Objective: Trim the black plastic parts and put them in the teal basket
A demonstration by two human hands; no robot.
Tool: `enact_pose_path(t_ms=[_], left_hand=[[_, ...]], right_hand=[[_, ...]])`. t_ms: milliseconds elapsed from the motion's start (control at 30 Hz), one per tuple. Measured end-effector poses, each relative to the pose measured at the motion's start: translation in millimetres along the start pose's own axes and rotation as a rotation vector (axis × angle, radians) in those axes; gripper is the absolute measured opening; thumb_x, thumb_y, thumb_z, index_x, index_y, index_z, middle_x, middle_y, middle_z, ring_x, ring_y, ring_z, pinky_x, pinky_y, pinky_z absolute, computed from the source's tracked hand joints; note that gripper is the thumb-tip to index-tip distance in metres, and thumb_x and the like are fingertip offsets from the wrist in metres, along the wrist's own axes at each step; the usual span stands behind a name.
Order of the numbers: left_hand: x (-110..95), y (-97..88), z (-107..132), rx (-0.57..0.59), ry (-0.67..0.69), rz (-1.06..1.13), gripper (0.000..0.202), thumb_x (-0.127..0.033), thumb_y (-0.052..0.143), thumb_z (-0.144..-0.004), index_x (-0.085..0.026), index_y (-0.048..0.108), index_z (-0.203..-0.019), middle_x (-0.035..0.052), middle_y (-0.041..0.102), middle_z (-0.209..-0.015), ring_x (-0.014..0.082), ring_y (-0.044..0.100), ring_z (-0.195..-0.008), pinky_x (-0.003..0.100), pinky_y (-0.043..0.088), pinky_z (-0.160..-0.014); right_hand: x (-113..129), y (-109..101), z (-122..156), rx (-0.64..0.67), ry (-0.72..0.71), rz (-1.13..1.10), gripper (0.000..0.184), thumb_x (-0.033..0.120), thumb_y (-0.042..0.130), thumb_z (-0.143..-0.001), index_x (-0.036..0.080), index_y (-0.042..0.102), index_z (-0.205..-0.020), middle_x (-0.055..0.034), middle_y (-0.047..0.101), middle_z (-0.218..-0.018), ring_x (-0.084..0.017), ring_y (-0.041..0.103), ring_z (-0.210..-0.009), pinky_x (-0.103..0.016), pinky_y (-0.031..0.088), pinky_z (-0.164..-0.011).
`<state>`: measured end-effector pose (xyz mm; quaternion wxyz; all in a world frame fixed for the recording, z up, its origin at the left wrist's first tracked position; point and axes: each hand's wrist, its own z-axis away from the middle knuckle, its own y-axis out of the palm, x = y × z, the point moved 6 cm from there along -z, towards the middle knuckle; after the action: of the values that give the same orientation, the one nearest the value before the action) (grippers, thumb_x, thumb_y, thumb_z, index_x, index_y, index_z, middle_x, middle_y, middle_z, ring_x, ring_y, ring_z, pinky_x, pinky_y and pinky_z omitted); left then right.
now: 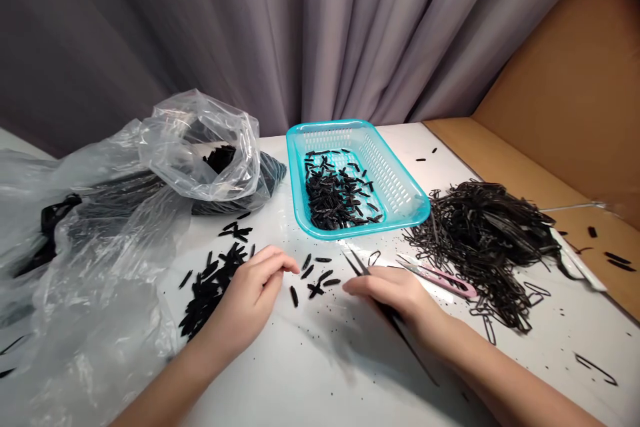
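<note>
My right hand (pixel 395 293) is closed round dark pointed tweezers (pixel 356 263), whose tips stick out past the fingers toward the basket. My left hand (pixel 257 283) hovers at the table with loosely bent fingers, and nothing shows in it. Between the two hands lie several short black ribbed strips (pixel 325 275), some crossing. A larger heap of the same black strips (pixel 207 290) is beside and partly behind my left hand. Ahead stands a turquoise plastic basket (pixel 325 235), its floor partly covered with black strips (pixel 333 197).
Pink-handled scissors (pixel 450 280) lie right of my right hand, against a tangled pile of thin black loops (pixel 480 233). At left, a clear plastic bag (pixel 200 147) stands open with black pieces inside. A cardboard panel (pixel 565 73) borders the right; a grey curtain (pixel 330 33) hangs behind.
</note>
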<state>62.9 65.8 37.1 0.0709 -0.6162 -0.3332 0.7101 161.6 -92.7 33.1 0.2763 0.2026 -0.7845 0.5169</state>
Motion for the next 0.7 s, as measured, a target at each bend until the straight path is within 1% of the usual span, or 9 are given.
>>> enact_pose_path(t_ms=[33, 100, 167, 233, 300, 433, 533, 600, 700], left_hand=[[-2, 0.4, 0, 0.051, 0.010, -0.046, 0.022, -0.012, 0.043, -0.083, -0.021, 0.063, -0.079, 0.0024, 0.058, -0.082, 0.0180, 0.053, -0.072, 0.023, 0.035, -0.057], [-5, 2.4, 0, 0.153, 0.022, -0.096, 0.021, -0.011, 0.045, -0.082, -0.021, 0.063, -0.080, 0.0028, 0.056, -0.085, 0.0183, 0.053, -0.073, 0.023, 0.034, -0.057], [-6, 4.3, 1, 0.226, 0.060, -0.093, 0.021, -0.009, 0.047, -0.080, -0.022, 0.063, -0.083, 0.0028, 0.056, -0.086, 0.0188, 0.053, -0.077, 0.023, 0.036, -0.064], [-5, 6.3, 2, 0.272, 0.109, -0.070, 0.023, -0.007, 0.048, -0.080, -0.022, 0.064, -0.085, 0.0029, 0.055, -0.085, 0.0191, 0.052, -0.080, 0.024, 0.036, -0.071], [-3, 8.3, 2, 0.296, 0.149, -0.071, 0.024, -0.008, 0.046, -0.082, -0.023, 0.065, -0.086, 0.0029, 0.055, -0.082, 0.0189, 0.052, -0.080, 0.023, 0.035, -0.070], [3, 13.2, 2, 0.327, 0.194, -0.185, 0.022, -0.012, 0.044, -0.085, -0.022, 0.063, -0.082, 0.0020, 0.052, -0.078, 0.0186, 0.050, -0.079, 0.024, 0.035, -0.067], [4, 15.9, 2, 0.363, 0.188, -0.279, 0.020, -0.014, 0.042, -0.087, -0.020, 0.060, -0.079, 0.0012, 0.051, -0.080, 0.0179, 0.049, -0.080, 0.025, 0.036, -0.068], [2, 15.6, 2, 0.375, 0.180, -0.295, 0.020, -0.013, 0.041, -0.088, -0.020, 0.058, -0.081, 0.0010, 0.051, -0.082, 0.0171, 0.050, -0.081, 0.025, 0.037, -0.070], [-2, 11.5, 2, 0.346, 0.162, -0.270, 0.020, -0.014, 0.040, -0.089, -0.021, 0.058, -0.085, 0.0008, 0.052, -0.083, 0.0160, 0.050, -0.080, 0.026, 0.037, -0.071]], right_hand=[[2, 5, 0, 0.038, -0.032, 0.081, 0.023, 0.011, 0.040, -0.086, 0.017, 0.060, -0.094, -0.0030, 0.052, -0.067, -0.014, 0.050, -0.059, -0.024, 0.040, -0.051], [5, 13, -3, 0.075, -0.063, 0.142, 0.023, 0.010, 0.037, -0.086, 0.016, 0.059, -0.090, -0.0059, 0.053, -0.074, -0.016, 0.049, -0.065, -0.026, 0.041, -0.055], [6, 20, -6, 0.081, -0.088, 0.135, 0.022, 0.009, 0.036, -0.087, 0.016, 0.057, -0.083, -0.0085, 0.056, -0.083, -0.018, 0.050, -0.077, -0.029, 0.044, -0.064], [6, 26, -10, 0.092, -0.093, 0.139, 0.022, 0.008, 0.035, -0.087, 0.016, 0.054, -0.080, -0.0091, 0.056, -0.087, -0.021, 0.048, -0.087, -0.031, 0.043, -0.071], [3, 30, -13, 0.105, -0.076, 0.151, 0.021, 0.006, 0.036, -0.087, 0.016, 0.053, -0.081, -0.0083, 0.056, -0.087, -0.021, 0.047, -0.091, -0.031, 0.042, -0.074], [-4, 34, -16, 0.092, -0.023, 0.170, 0.019, 0.003, 0.038, -0.085, 0.017, 0.050, -0.081, -0.0059, 0.053, -0.085, -0.018, 0.046, -0.084, -0.027, 0.040, -0.070], [-8, 36, -17, 0.085, -0.010, 0.210, 0.017, 0.002, 0.039, -0.083, 0.016, 0.047, -0.078, -0.0034, 0.048, -0.078, -0.017, 0.042, -0.077, -0.025, 0.037, -0.065], [-9, 38, -17, 0.086, -0.012, 0.259, 0.018, 0.000, 0.038, -0.081, 0.016, 0.045, -0.078, -0.0025, 0.045, -0.075, -0.016, 0.040, -0.075, -0.024, 0.034, -0.062], [-6, 39, -16, 0.087, -0.046, 0.381, 0.017, 0.001, 0.036, -0.082, 0.015, 0.045, -0.077, -0.0029, 0.042, -0.074, -0.016, 0.037, -0.072, -0.025, 0.031, -0.059]])
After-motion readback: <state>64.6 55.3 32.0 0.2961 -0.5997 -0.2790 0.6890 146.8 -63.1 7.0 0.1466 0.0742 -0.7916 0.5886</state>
